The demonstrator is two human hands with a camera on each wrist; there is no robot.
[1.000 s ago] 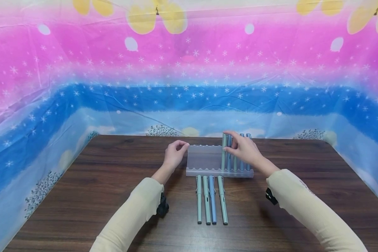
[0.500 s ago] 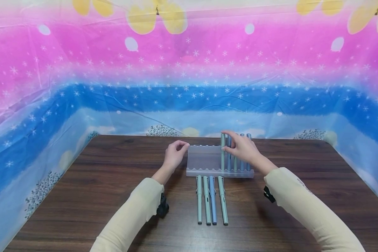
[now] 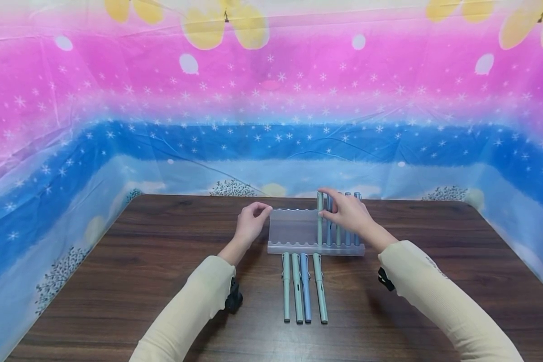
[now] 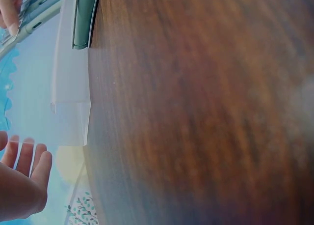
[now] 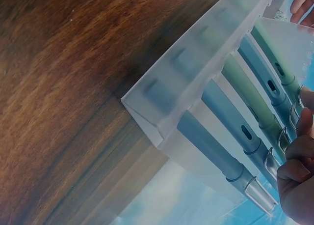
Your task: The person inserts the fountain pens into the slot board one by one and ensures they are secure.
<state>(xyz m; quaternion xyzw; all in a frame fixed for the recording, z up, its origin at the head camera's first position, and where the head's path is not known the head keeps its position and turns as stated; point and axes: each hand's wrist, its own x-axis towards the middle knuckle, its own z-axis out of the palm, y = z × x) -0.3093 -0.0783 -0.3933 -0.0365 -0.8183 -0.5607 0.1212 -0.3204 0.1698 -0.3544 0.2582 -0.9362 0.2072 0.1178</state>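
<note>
Just right of the left hand [image 3: 250, 222], in the head view, a clear rack [image 3: 294, 227] sits on the worktop [image 3: 117, 286], its corner pinched by that hand, while the right hand [image 3: 349, 216] pinches a green pen [image 3: 320, 229] in it and four loose pens [image 3: 297, 296] lie nearer than both hands. From the left wrist, fingers meet the rack's end. From the right wrist, four more pens [image 5: 249, 91] stand racked beside the right hand.

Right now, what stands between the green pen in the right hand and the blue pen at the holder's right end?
A blue pen, a green pen, then a second blue pen; the right wrist view shows them.
</note>
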